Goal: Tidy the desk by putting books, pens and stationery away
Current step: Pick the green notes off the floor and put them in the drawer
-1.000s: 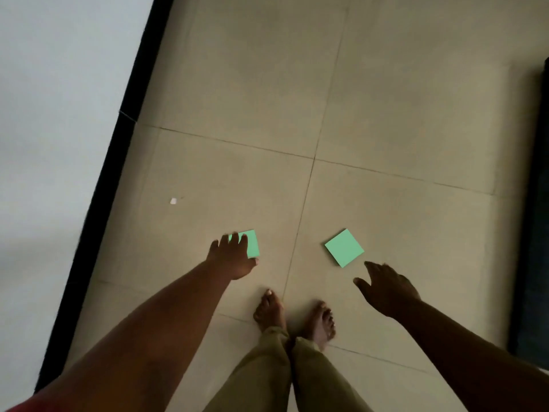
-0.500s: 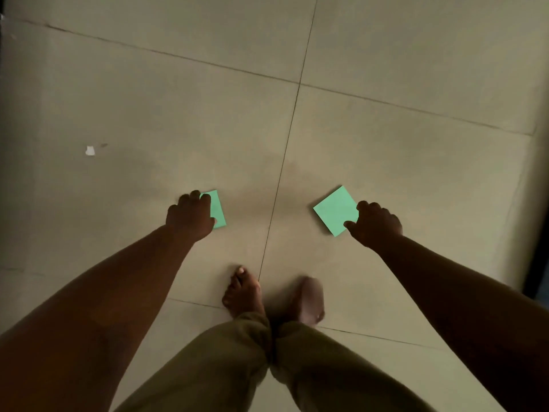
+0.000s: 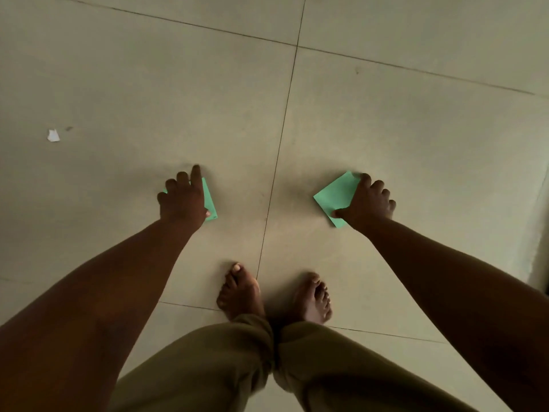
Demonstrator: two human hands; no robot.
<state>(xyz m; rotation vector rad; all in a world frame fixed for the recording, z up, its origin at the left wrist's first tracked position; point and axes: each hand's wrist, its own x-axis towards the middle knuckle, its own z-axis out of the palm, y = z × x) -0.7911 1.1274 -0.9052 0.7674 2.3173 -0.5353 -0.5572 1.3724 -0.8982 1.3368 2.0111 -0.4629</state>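
Note:
Two green sticky-note pads lie on the tiled floor. My left hand point(image 3: 184, 200) covers most of the left green pad point(image 3: 210, 203), fingers spread over it and thumb at its near corner. My right hand point(image 3: 367, 203) grips the right green pad point(image 3: 334, 194), with the forefinger on its far corner and the thumb on its near edge. Both pads still touch the floor as far as I can tell.
A small white paper scrap point(image 3: 53, 135) lies on the floor at the left. My bare feet point(image 3: 240, 292) stand close behind the pads, in olive trousers. A pale wall or skirting edge point(image 3: 537, 233) runs down the right side.
I have bent lower and the view has closed in on the floor. My right hand moved forward from the tile onto the right pad. My left hand settled further over the left pad.

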